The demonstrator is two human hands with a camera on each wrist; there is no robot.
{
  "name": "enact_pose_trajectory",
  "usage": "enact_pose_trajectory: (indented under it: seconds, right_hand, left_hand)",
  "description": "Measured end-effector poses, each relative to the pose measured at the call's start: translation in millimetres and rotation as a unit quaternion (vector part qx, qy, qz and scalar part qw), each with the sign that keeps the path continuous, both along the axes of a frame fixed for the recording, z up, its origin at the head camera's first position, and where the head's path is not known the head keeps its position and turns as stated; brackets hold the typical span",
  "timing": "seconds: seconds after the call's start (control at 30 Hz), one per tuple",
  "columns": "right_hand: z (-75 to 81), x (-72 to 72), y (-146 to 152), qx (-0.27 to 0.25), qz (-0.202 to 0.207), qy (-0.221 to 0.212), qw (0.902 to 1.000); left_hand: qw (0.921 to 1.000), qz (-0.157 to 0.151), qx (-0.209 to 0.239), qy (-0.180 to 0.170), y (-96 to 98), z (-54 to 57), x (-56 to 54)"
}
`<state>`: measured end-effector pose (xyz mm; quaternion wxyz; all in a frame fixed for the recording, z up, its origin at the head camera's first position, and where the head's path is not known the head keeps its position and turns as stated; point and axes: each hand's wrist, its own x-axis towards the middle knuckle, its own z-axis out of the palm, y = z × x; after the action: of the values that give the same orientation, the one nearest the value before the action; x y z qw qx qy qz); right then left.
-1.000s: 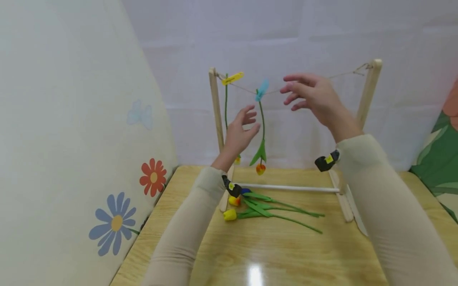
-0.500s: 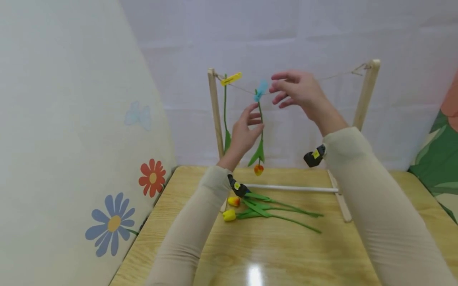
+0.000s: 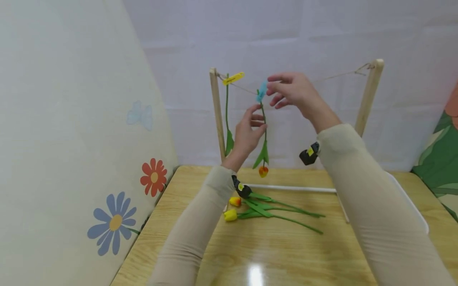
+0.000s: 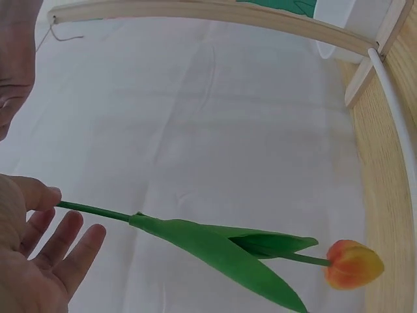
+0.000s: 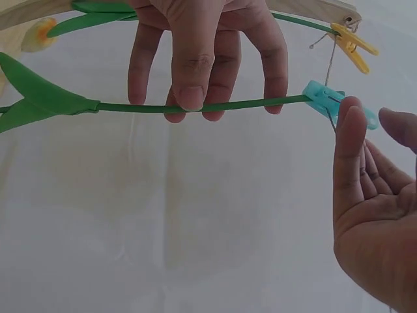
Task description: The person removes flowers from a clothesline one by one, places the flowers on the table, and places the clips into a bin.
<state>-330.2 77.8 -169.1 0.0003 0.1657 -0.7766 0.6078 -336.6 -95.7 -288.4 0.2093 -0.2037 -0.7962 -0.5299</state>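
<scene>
An artificial orange-yellow tulip (image 3: 263,171) hangs head down from a string, held by a light-blue clothespin (image 5: 324,100). My left hand (image 3: 247,131) is at its green stem; in the right wrist view, the left thumb (image 5: 191,98) lies on the stem with fingers behind it, pinching it below the clothespin. My right hand (image 3: 295,93) is at the clothespin's outer end. There, the index fingertip (image 5: 352,107) overlaps the clothespin while the thumb (image 5: 399,127) stands a little apart from it. To the left, a yellow clothespin (image 3: 233,78) holds a second tulip stem (image 3: 227,103) on the string.
Wooden posts (image 3: 368,97) carry the string, joined low down by a white rod (image 3: 293,188). Several tulips, one a yellow tulip (image 3: 230,215), lie on the wooden table (image 3: 279,254). A white container (image 3: 411,202) shows partly behind the right sleeve. A painted wall (image 3: 89,99) bounds the left.
My left hand has moved up and right to the hanging tulip's stem and now pinches it. My right hand has come left to the light-blue clothespin.
</scene>
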Motion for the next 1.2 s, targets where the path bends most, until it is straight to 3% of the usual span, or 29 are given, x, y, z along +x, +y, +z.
enact_pose_trajectory:
  seconds: [0.27, 0.9, 1.2]
  right_hand:
    - [1.4, -3.7, -4.3, 0.009, -0.009, -0.017, 0.9998]
    - [1.7, -4.3, -4.3, 0.006, 0.005, -0.024, 0.9997]
    - [-1.0, -3.8, -7.6, 0.000, -0.045, 0.005, 0.9990]
  left_hand:
    - [0.9999, 0.011, 0.010, 0.000, 1.4, -3.0, 1.3]
    - [0.9994, -0.023, 0.025, -0.004, -3.5, -3.7, 5.1]
    - [0.9997, -0.019, 0.014, -0.003, -3.4, -2.3, 6.3]
